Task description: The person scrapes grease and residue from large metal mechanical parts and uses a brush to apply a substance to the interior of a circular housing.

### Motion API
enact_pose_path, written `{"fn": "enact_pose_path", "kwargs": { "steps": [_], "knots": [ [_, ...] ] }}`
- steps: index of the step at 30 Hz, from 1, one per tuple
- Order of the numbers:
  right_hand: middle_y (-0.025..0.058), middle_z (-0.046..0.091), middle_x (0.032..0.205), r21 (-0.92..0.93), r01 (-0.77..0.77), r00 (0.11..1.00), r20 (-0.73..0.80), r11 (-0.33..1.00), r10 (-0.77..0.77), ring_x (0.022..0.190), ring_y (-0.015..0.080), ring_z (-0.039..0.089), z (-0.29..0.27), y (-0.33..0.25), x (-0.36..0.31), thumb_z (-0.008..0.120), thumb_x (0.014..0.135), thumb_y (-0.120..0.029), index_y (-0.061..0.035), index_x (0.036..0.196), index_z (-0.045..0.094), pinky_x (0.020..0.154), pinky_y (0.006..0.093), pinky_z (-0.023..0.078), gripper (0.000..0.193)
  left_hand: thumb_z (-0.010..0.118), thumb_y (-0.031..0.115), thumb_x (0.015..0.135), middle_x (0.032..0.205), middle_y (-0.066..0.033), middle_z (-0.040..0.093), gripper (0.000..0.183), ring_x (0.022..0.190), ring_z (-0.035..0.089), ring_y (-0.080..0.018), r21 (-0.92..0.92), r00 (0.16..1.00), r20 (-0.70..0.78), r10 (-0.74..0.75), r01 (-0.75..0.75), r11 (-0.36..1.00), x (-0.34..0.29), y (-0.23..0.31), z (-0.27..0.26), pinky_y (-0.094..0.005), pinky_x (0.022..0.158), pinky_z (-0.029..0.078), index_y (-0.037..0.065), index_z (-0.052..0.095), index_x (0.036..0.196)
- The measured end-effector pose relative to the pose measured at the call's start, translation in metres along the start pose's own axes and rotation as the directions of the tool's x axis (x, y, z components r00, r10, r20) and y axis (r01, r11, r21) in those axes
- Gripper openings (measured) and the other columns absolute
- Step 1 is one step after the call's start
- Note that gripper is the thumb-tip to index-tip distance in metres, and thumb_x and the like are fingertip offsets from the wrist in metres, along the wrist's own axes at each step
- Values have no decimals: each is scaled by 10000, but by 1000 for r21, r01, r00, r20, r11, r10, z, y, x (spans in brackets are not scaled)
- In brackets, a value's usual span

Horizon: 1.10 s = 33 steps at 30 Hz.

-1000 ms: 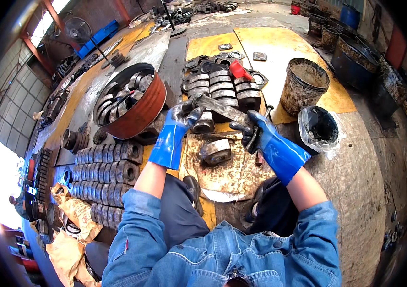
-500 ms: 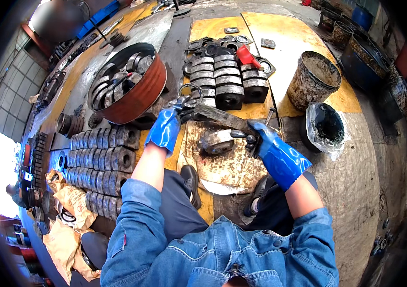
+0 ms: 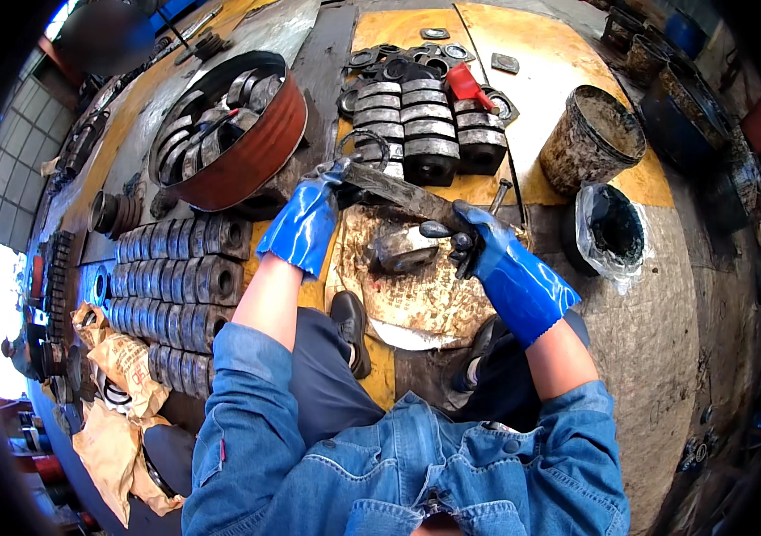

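A dark, flat metal bar [image 3: 398,192] spans the space between my two blue gloves. My left hand [image 3: 304,219] is closed around its left end, beside a thin dark ring [image 3: 369,150]. At the bar's right end is my right hand [image 3: 496,259], its thumb against the bar and its blackened fingers curled beneath. Below the bar, a dark metal block [image 3: 403,250] with a pale top lies on a greasy, stained sheet [image 3: 416,308] between my feet. Exactly how the fingertips meet the bar is hidden.
Rows of metal blocks stand ahead [image 3: 429,134] and at left [image 3: 175,277]. A red scoop [image 3: 465,85] rests on the far rows. A rusty red drum section [image 3: 251,152] holds curved parts. At right are a dirty bucket [image 3: 586,147] and a plastic-lined black bucket [image 3: 608,232].
The view has shifted slightly, so the blocks ahead appear higher and the left rows farther left. Both hands keep the bar between them, its left end slightly higher in the picture.
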State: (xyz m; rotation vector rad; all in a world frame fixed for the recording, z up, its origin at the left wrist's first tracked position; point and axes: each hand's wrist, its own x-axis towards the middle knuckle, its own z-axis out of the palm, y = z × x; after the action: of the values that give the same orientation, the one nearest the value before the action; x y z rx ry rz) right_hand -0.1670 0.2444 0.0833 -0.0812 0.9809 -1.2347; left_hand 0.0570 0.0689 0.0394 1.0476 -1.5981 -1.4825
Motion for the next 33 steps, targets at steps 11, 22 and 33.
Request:
{"fn": "enact_pose_path", "kwargs": {
  "steps": [11,22,33],
  "knots": [
    [134,684,971,-179,114,993,-3,977,-116,508,78,472,-47,17,29,604,866,-308,-105,1144,582,480,281,430,345,686,97,828,858,-18,659,149,755,556,-100,-10,999,-44,-16,16,1000,-16,-5,-12,-266,700,481,13,683,951],
    [109,697,883,-370,216,972,-11,904,-237,527,83,497,-47,14,18,605,886,-320,-95,1085,624,494,274,430,301,702,126,823,852,-17,659,163,743,551,-100,-25,993,-120,-24,21,999,-3,-11,-7,-272,691,477,21,685,947],
    [23,621,803,-717,463,867,244,521,-435,715,105,585,0,53,0,545,915,-98,-32,1151,602,650,251,481,252,718,155,819,845,-16,659,179,732,545,-100,-3,966,-257,-35,36,999,19,-24,9,-279,681,473,30,686,943]
  ]
}}
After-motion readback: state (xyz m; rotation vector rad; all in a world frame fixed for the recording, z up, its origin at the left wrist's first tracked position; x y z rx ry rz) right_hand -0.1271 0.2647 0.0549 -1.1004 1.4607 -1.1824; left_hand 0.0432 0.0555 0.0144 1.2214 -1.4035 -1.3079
